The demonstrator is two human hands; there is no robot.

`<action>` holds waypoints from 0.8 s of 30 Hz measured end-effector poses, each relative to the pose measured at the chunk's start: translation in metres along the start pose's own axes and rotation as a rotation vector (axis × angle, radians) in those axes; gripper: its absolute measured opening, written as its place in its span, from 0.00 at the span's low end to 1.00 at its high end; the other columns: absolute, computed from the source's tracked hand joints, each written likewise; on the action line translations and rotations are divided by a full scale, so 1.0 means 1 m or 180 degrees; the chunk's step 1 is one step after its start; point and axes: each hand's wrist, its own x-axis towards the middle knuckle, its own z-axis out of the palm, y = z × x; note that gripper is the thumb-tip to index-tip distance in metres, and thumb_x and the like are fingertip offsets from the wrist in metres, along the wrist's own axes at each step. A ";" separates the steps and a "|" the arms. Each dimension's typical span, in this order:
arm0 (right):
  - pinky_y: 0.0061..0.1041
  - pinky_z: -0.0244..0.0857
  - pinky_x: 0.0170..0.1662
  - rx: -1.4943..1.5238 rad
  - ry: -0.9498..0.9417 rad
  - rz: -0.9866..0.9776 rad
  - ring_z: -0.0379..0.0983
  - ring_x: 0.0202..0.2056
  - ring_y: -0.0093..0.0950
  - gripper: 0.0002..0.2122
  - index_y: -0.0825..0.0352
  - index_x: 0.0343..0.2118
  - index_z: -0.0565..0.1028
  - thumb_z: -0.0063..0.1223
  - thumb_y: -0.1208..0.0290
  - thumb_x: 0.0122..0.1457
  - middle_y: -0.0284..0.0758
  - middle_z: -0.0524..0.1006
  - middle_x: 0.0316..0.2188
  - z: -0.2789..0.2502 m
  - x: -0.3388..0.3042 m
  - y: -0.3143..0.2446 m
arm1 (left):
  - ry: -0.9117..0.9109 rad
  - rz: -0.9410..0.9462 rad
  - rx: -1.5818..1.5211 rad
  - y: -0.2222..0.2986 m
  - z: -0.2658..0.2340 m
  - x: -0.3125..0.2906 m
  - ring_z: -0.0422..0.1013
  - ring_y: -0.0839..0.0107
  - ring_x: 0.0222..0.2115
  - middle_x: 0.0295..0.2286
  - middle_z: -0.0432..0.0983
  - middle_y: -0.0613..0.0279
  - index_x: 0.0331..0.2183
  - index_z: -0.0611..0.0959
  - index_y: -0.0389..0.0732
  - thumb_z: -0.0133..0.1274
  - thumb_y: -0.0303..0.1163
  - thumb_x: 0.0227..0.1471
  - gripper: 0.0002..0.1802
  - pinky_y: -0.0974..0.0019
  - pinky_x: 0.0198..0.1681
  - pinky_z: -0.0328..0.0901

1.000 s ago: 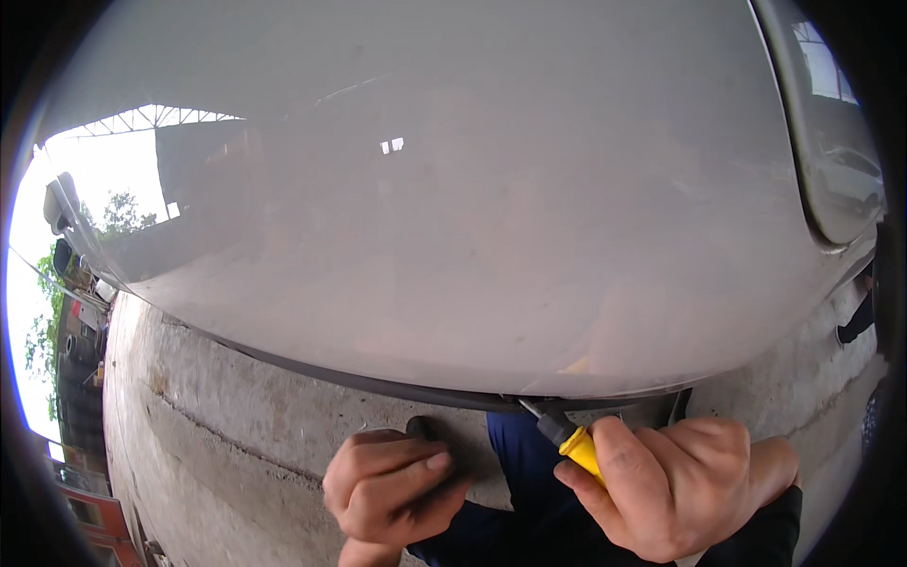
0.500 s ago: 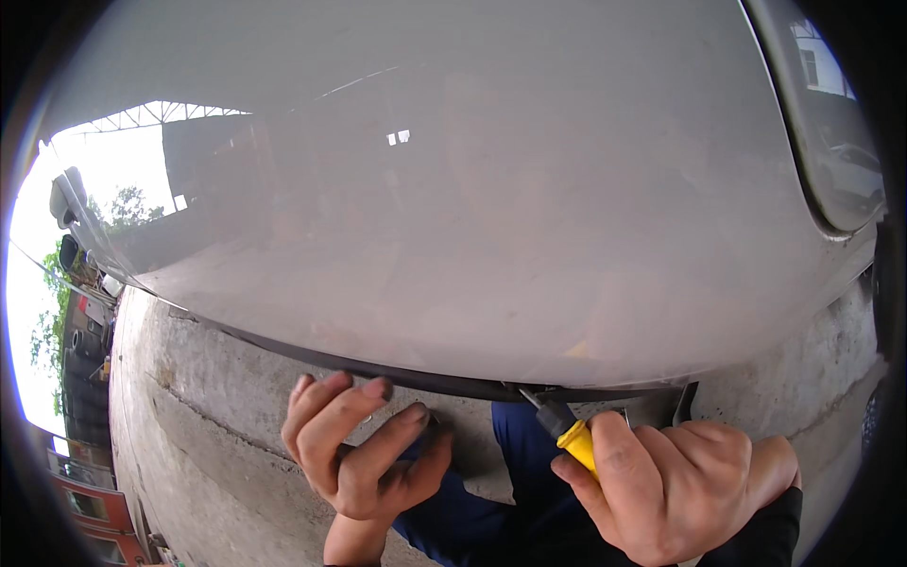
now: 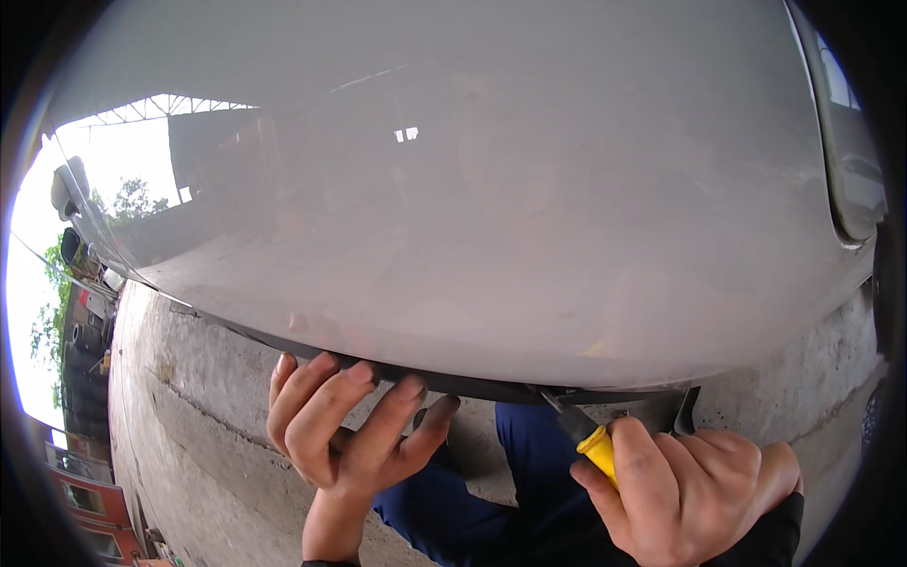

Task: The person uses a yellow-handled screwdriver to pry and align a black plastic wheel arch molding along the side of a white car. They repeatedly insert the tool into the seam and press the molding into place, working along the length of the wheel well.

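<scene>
A glossy silver-grey car panel (image 3: 491, 227) fills most of the view, with a black trim strip (image 3: 463, 386) along its lower edge. My left hand (image 3: 354, 420) is at the strip, palm up and fingers spread, the fingertips against or very near its edge. In my right hand (image 3: 685, 482) is a screwdriver (image 3: 599, 452) with a yellow and black handle. Its thin metal shaft points up and left to the strip's edge at the panel; the very tip is hidden there. Right of the tool, the strip's end (image 3: 686, 411) hangs a little away from the panel.
Cracked concrete floor (image 3: 208, 435) lies below the car. My legs in blue trousers (image 3: 529, 454) are under the strip. At the far left stand a red cabinet-like structure (image 3: 94, 501) and stacked clutter. A wheel-arch or window edge (image 3: 836, 189) curves at the right.
My left hand has risen to the trim strip, its fingers straightening somewhat. My right hand and the screwdriver have shifted slightly right, with the tip still at the strip.
</scene>
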 end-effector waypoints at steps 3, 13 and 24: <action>0.21 0.71 0.25 -0.0041 -0.0066 -0.0027 0.76 0.20 0.29 0.22 0.80 0.47 0.74 0.65 0.67 0.55 0.39 0.78 0.23 -0.001 0.001 0.001 | 0.0098 0.0113 -0.0127 0.002 0.004 0.001 0.68 0.58 0.48 0.45 0.69 0.64 0.37 0.82 0.49 0.68 0.42 0.43 0.19 0.47 0.52 0.65; 0.21 0.71 0.25 -0.0124 -0.0148 -0.0011 0.75 0.20 0.28 0.20 0.80 0.44 0.75 0.65 0.68 0.56 0.39 0.77 0.23 -0.005 0.004 -0.002 | -0.0434 -0.3283 -0.4517 0.071 0.050 -0.047 0.73 0.65 0.35 0.37 0.76 0.60 0.43 0.74 0.36 0.52 0.56 0.59 0.29 0.66 0.41 0.68; 0.21 0.67 0.24 -0.0286 -0.0187 0.0281 0.74 0.18 0.25 0.17 0.75 0.39 0.77 0.64 0.65 0.56 0.35 0.78 0.21 -0.006 0.003 -0.013 | 0.0147 -0.3091 -0.4894 0.078 0.071 -0.035 0.65 0.70 0.45 0.46 0.69 0.60 0.55 0.67 0.33 0.43 0.61 0.61 0.39 0.65 0.51 0.60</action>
